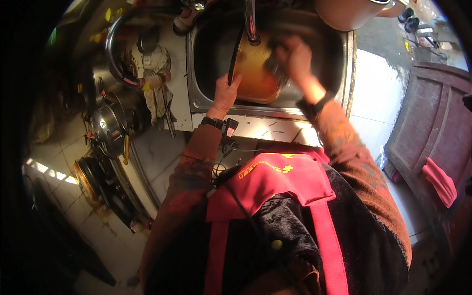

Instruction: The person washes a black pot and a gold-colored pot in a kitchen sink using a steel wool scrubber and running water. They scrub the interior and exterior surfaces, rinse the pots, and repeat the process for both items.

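A wide brown-orange pan or basin (254, 66) is tilted in a stainless steel sink (265, 109), its open or flat side not clearly told apart by the blur. My left hand (225, 93) grips its dark rim at the near left, thumb on the brown surface. On the right side of that surface my right hand (298, 61) presses a dark scrubbing pad (273, 65), smeared by motion and partly hidden by the fingers. The chrome tap spout (250, 24) comes down over the vessel's far part.
Left of the sink, a curved chrome pipe (109, 48) arches beside a stained rag (155, 99). Metal cookware (107, 127) stands farther left. At the sink's far right corner is a pale pot or bucket (344, 13). A dark wooden panel (416, 107) with a pink cloth (440, 182) stands right.
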Available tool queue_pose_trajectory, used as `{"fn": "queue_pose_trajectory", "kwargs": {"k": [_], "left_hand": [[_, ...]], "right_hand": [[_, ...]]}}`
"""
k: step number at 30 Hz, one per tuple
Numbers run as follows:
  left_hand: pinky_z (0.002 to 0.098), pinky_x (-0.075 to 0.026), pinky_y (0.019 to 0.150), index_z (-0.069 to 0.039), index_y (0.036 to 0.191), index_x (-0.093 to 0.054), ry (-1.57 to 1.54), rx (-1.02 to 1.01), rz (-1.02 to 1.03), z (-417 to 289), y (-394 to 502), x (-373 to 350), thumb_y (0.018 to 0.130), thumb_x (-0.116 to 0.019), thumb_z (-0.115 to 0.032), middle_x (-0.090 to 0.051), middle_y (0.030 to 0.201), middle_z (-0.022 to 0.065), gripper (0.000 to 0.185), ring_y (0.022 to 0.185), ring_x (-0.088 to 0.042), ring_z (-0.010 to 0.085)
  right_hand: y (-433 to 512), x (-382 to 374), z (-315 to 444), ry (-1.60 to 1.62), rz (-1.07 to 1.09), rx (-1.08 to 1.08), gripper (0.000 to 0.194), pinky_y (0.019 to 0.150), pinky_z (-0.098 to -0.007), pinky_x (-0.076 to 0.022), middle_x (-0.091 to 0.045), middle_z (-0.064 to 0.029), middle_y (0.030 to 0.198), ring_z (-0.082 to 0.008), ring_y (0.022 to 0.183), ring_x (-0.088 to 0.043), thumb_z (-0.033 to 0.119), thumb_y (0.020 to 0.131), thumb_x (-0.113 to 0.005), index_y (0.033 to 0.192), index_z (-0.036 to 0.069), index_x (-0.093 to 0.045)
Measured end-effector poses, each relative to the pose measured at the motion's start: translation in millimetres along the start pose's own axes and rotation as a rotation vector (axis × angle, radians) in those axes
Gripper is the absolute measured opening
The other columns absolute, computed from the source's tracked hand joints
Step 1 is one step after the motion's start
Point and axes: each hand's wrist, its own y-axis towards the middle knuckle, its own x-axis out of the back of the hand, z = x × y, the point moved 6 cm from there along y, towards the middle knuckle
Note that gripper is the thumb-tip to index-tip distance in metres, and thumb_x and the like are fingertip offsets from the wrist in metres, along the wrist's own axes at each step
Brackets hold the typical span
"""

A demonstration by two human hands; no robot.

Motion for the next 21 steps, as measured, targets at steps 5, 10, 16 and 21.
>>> {"fn": "queue_pose_trajectory", "kwargs": {"k": [5,10,16,21], "left_hand": [[0.0232,-0.035,0.056,0.003,0.081,-0.057,-0.018,0.032,-0.025,2.5,-0.4,5.2,0.086,-0.059,-0.017,-0.046,0.065,-0.0047,0.020,0.064,-0.036,0.0055],[0.0218,-0.037,0.059,0.002,0.083,-0.059,-0.033,0.046,-0.007,1.1,-0.3,7.2,0.086,-0.060,-0.018,-0.050,0.069,-0.0053,0.020,0.066,-0.039,0.0050],[0.0224,-0.039,0.069,0.002,0.095,-0.060,-0.027,0.113,0.069,7.9,-2.0,9.2,0.088,-0.058,-0.020,-0.056,0.084,-0.0037,0.023,0.076,-0.045,0.0057],[0.0218,-0.039,0.071,0.004,0.095,-0.060,-0.095,0.096,0.039,8.5,1.0,13.5,0.087,-0.058,-0.016,-0.057,0.084,-0.0043,0.021,0.076,-0.044,0.0053]], "right_hand": [[44.0,-16.5,-56.8,0.176,0.021,-0.193,0.032,0.066,-0.0411,-0.0498,-0.062,-0.0205,0.081,-0.0355,0.076,-0.061,0.027,0.069,-0.062,0.091,0.005,-0.066],[-58.1,14.1,44.3,0.105,0.005,0.292,0.044,0.076,-0.0384,-0.0481,-0.058,-0.0126,0.095,-0.0325,0.094,-0.056,0.012,0.067,-0.069,0.109,0.010,-0.058],[18.3,-8.6,-18.3,0.179,0.068,-0.125,0.036,0.072,-0.0385,-0.0500,-0.062,-0.0177,0.089,-0.0341,0.080,-0.061,0.022,0.069,-0.067,0.101,0.007,-0.063],[42.0,-23.2,-42.1,0.117,0.095,-0.237,0.035,0.073,-0.0389,-0.0495,-0.063,-0.0200,0.092,-0.0351,0.086,-0.061,0.028,0.070,-0.065,0.096,0.005,-0.066]]}}
